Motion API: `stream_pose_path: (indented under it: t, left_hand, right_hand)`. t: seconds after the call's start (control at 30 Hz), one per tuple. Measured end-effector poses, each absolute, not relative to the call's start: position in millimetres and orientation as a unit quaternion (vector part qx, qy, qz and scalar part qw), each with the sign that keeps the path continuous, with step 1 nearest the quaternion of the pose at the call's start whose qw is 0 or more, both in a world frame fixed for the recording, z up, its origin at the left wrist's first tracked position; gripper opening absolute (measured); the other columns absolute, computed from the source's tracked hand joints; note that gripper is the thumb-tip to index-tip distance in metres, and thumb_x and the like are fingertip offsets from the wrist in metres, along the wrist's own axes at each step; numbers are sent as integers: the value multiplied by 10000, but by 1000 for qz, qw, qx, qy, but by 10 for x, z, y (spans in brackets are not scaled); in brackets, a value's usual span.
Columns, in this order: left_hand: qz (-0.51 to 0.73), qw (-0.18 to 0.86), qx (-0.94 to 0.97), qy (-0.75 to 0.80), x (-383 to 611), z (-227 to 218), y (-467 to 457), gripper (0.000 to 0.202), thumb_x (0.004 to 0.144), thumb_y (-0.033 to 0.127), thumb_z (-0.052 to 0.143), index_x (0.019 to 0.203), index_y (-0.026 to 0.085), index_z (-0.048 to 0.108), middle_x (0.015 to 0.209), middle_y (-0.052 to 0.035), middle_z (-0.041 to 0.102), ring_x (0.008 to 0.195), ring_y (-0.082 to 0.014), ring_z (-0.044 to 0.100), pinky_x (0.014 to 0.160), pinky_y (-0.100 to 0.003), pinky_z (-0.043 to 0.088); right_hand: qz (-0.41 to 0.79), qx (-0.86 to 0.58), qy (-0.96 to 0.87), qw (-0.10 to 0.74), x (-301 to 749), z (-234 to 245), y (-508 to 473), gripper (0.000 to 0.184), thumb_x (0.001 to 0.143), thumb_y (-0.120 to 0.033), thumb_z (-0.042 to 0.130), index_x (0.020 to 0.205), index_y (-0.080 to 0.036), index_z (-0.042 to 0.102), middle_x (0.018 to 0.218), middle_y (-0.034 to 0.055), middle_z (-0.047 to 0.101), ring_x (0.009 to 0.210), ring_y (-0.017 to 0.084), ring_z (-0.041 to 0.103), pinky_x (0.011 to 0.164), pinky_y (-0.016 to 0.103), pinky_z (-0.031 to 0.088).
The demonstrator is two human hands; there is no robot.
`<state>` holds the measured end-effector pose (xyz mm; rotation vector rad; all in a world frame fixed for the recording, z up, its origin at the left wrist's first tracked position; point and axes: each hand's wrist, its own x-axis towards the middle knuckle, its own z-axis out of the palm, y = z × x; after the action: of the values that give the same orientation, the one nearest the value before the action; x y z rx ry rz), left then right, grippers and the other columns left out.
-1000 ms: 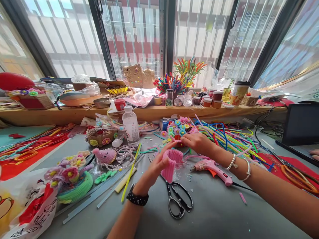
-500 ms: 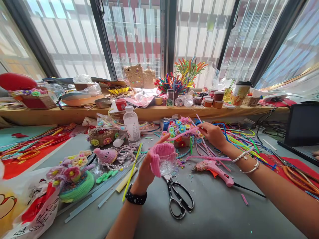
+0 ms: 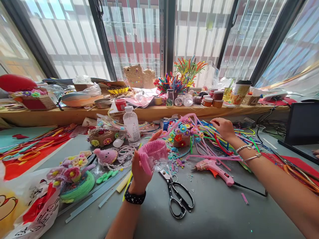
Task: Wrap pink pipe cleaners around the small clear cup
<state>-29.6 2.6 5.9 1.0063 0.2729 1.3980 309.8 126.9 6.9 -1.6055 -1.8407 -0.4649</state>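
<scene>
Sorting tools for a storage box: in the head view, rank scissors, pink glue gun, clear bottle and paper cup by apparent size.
1. scissors and glue gun: too alike to rank.
2. bottle.
3. paper cup, smallest, though farthest from the camera.

The grey desk [image 3: 214,212] is crowded. Near its middle lie black-handled scissors [image 3: 178,194] and a pink glue gun [image 3: 214,167] (its cord runs toward the right edge). Toward the far edge stand a clear bottle [image 3: 131,127] and a heap of coloured pipe cleaners [image 3: 234,141]. A string of pearls [image 3: 122,156] lies left of centre, and a red mat [image 3: 15,162] covers the left edge.
</scene>
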Motion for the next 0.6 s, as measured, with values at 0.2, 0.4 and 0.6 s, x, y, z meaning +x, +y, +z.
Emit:
stream_pose_path:
  t: [0.2,0.4,0.6]
  left_hand:
    - [682,630,352,118,-411,155,26,731,631,650,578,1199,191,564,1170,-97,620,761,-201,633,682,-308,523]
    - [681,661,311,41,-453,140,54,707,709,630,495,1248,173,513,1157,-116,615,694,-166,601,631,-291,513]
    - [705,658,266,11,-484,197,42,611,739,527,556,1286,271,461,1189,-81,604,603,-95,557,535,-214,480]
  right_hand:
    - [-166,-636,-702,273,3258,8,1092,325,830,-332,438,661,-179,669,670,94,684,609,232,627,549,312,423]
    - [-136,-540,-812,175,3255,-17,595,253,804,-368,517,706,-199,679,876,101,631,819,246,607,726,355,464]
    - [-70,-500,-862,45,3276,-277,272,58,687,-216,633,702,-230,687,841,66,627,817,229,613,692,321,486]
